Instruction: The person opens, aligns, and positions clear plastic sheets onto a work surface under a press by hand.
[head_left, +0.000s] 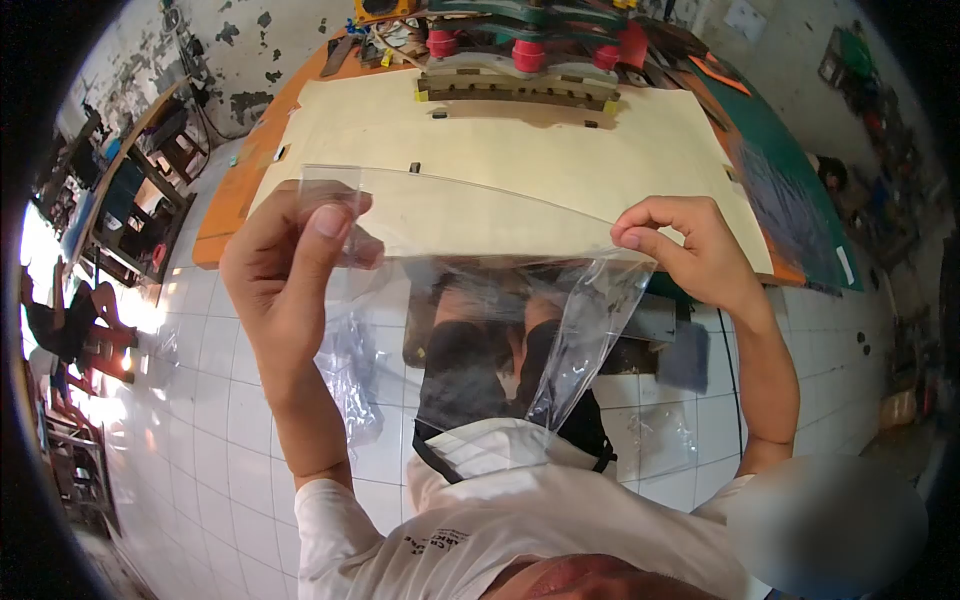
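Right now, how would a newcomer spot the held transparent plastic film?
Find the orange-brown table bearing a large cream sheet. By its near edge, a thin, transparent, creased plastic film spans left hand to right hand. Unlike the clear plastic on the white tiled floor, it's held up.

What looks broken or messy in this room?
The wall at the upper left looks damaged: dark, ragged patches mark it, as if flaking. Crumpled plastic lies on the floor like litter. The clear sheet between the left hand and right hand is creased, but I can't see any tear.
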